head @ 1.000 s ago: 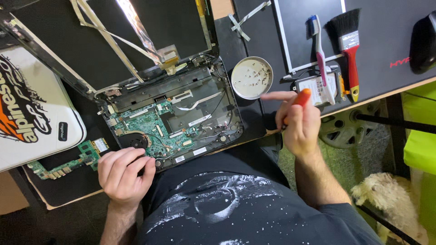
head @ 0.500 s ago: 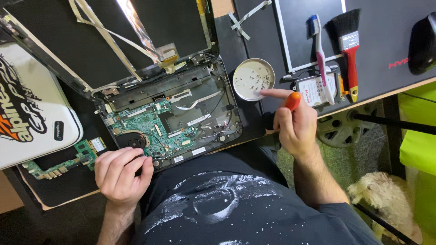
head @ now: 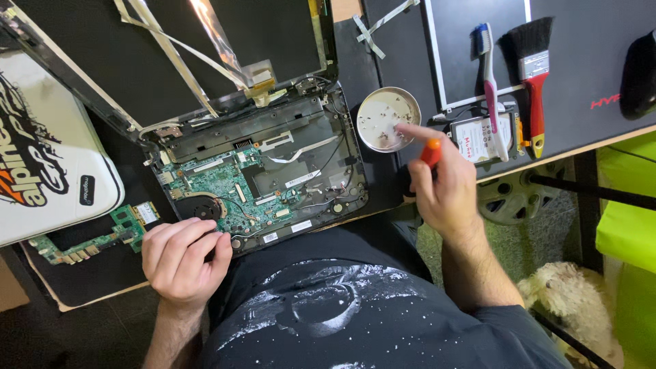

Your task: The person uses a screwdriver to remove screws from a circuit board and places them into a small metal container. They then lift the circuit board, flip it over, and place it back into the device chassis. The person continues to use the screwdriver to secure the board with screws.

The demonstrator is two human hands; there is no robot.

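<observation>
Desk: dark mat [head: 601, 61] over a wooden top, seen from above; green floor and a fluffy white dog [head: 567, 294] at lower right.
Laptop [head: 260, 171]: opened up, lid off, green mainboard and fan bare, ribbon cables loose across the screen back.
Left hand [head: 183, 256]: fingers curled, resting on laptop's front-left corner, gripping nothing I can see.
Right hand [head: 443, 181]: closed round an orange-handled screwdriver [head: 430, 152], forefinger out into the small round dish [head: 388, 117], just right of the laptop.
Risk: prob. a nudged dish tips its small bits off the desk edge nearby.
Around: drive [head: 478, 140], toothbrush [head: 489, 82], red-handled brush [head: 533, 68] close right of dish; loose board [head: 89, 239] at far left.
</observation>
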